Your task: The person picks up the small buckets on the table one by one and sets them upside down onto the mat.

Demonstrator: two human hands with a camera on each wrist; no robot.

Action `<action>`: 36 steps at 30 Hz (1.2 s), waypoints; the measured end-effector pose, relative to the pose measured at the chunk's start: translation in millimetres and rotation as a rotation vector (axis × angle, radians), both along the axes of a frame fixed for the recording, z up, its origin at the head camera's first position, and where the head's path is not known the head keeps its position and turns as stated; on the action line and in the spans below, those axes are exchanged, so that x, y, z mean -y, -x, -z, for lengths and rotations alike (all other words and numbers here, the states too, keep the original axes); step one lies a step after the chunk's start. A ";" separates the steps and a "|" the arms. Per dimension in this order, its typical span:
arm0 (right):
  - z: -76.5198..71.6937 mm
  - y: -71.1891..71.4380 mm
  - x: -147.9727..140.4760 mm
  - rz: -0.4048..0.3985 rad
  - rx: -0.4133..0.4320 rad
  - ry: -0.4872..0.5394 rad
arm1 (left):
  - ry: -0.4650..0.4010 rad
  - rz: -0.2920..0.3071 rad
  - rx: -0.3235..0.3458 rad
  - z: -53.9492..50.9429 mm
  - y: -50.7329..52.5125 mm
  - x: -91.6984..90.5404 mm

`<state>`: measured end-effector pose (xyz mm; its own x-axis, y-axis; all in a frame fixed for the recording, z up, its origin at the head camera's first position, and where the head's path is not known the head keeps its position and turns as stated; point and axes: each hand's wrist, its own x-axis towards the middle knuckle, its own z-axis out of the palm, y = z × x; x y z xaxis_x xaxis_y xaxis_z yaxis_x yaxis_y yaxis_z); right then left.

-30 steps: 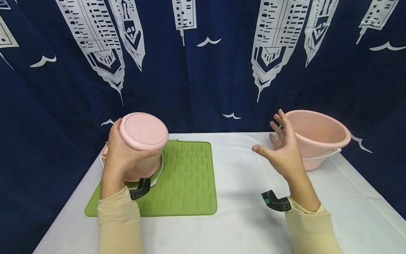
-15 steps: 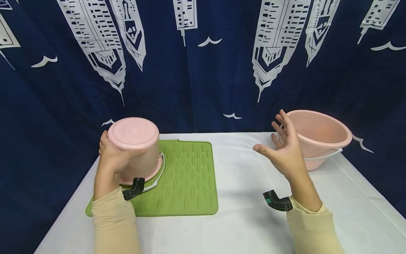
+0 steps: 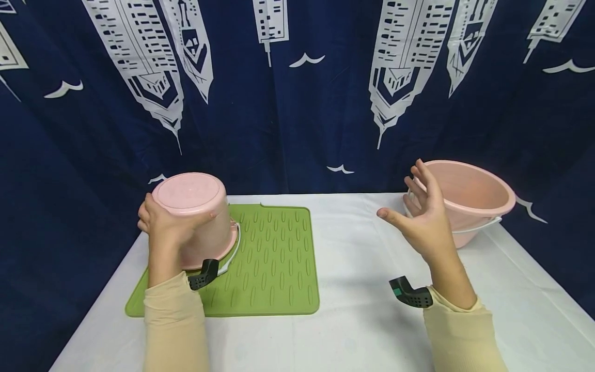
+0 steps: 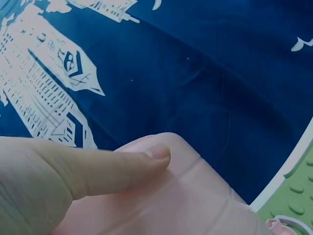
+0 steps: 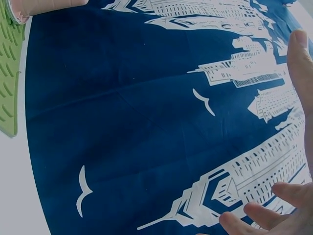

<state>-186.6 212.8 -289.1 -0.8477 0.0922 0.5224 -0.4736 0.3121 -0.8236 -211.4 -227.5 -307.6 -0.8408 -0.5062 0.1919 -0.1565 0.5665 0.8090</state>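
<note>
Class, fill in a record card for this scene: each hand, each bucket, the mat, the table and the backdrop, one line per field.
Left hand: left hand grips the left bucket by its side
Right hand: right hand is raised, fingers spread, holding nothing; contact with the right bucket cannot be told
Left bucket: pink, base up, over the mat
Right bucket: pink, upright, mouth up, on the table
Mat: green mat, ridged
Table: white table
Backdrop: dark blue cloth with white building prints

navy backdrop (image 3: pixel 316 124) — upside-down building prints (image 3: pixel 410 36), white | tabletop (image 3: pixel 348 268) — white
</note>
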 end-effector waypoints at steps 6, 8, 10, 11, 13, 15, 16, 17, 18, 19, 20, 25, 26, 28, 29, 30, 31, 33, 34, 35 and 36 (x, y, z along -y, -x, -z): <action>-0.2 -0.6 -4.5 0.010 0.004 0.023 | -0.054 0.013 0.000 -0.4 -3.3 2.5; 0.0 -0.5 -6.0 0.016 0.009 0.024 | -0.052 0.035 -0.008 -0.2 -3.8 3.8; -0.1 -0.4 -7.2 0.021 0.013 0.027 | -0.055 0.057 -0.006 0.1 -3.5 5.1; 0.1 -0.4 -7.9 0.025 0.017 0.028 | -0.060 0.066 -0.002 0.1 -3.1 5.5; 0.1 -0.5 -9.5 0.035 0.026 0.028 | -0.075 0.077 0.004 0.4 -2.0 5.9; 0.1 -0.7 -11.1 0.052 0.036 0.027 | -0.087 0.078 0.001 1.4 -0.7 5.6; 0.1 -0.7 -12.2 0.062 0.039 0.025 | -0.088 0.076 -0.007 1.8 -0.3 5.0; 0.3 -0.7 -13.7 0.072 0.043 0.024 | -0.083 0.071 -0.016 2.4 0.1 4.2; 0.2 -0.6 -15.2 0.079 0.042 0.034 | -0.078 0.064 -0.030 3.0 0.3 3.1; 0.2 -0.5 -16.9 0.090 0.039 0.041 | -0.073 0.054 -0.054 3.0 0.0 1.7; 0.2 -0.2 -18.8 0.099 0.035 0.052 | -0.065 0.042 -0.086 2.7 -0.5 -0.2; 0.6 2.6 -31.0 0.166 0.036 0.117 | -0.049 0.013 -0.297 -8.7 -6.5 -10.9; 1.0 3.5 -33.8 0.186 0.043 0.125 | -0.050 0.015 -0.331 -12.1 -8.0 -13.1; 2.0 4.9 -39.4 0.234 0.067 0.131 | -0.067 0.031 -0.387 -18.2 -10.8 -16.9; 2.7 5.6 -42.3 0.260 0.079 0.132 | -0.076 0.038 -0.404 -21.0 -12.2 -18.8; 3.3 5.8 -45.1 0.284 0.094 0.134 | -0.085 0.047 -0.415 -23.2 -13.5 -20.5; 4.1 6.0 -47.9 0.305 0.105 0.143 | -0.094 0.056 -0.424 -24.9 -14.6 -22.2; 5.2 5.8 -53.2 0.353 0.138 0.151 | -0.105 0.087 -0.437 -27.4 -16.3 -25.5; 5.9 5.7 -55.6 0.380 0.154 0.146 | -0.105 0.101 -0.437 -28.3 -16.8 -27.0; 6.6 5.7 -58.1 0.406 0.167 0.144 | -0.101 0.116 -0.437 -28.8 -17.3 -28.5; 7.1 5.6 -60.4 0.430 0.180 0.140 | -0.101 0.132 -0.437 -29.2 -17.6 -30.2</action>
